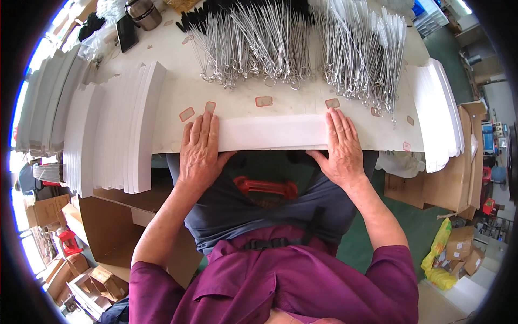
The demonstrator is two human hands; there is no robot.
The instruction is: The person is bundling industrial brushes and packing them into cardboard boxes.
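Note:
A long, narrow white box [272, 132], flat like a folded carton, lies along the table's near edge. On its left end rests my left hand [200, 148], fingers stretched out and lying flat. My right hand [343, 151] lies the same way on the right end, its fingers pointing away from me. Both thumbs reach inward at the near edge. Beyond the box spread wire-handled brushes with ring ends: one heap of black brushes [259, 46] and, to its right, one of white brushes [367, 54].
Rows of white boxes [116, 127] stand at the left table edge, and another white stack [440, 113] at the right. A metal flask [143, 13] and a dark phone [127, 33] sit far left. Cardboard boxes [110, 227] are below, and a red stool [267, 187] is under the table.

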